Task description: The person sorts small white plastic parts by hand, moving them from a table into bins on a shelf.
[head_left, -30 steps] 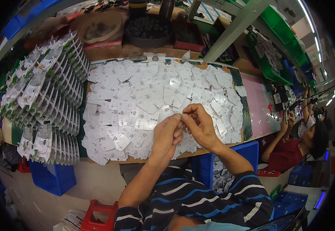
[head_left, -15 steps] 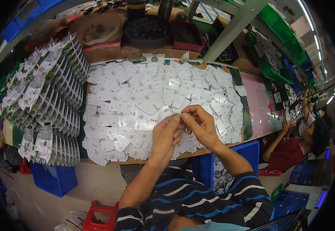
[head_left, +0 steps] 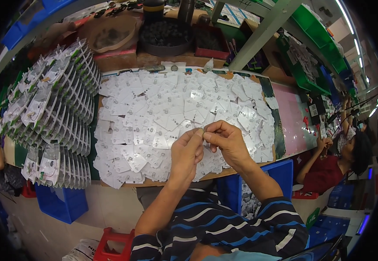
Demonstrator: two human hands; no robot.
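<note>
White card pinched between both hands.

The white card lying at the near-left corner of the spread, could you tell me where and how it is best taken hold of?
Judging by its pose, pinch that white card by its near-left corner, coming from the table's front edge. It lies flat on the wooden board, overlapping neighbours on its far side, so only this outer corner looks free. The left hand is nearer.

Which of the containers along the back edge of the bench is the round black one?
The round black tray, back centre, filled with small dark parts. The shallow tan bowl is to its left, the dark red rectangular box to its right.
</note>
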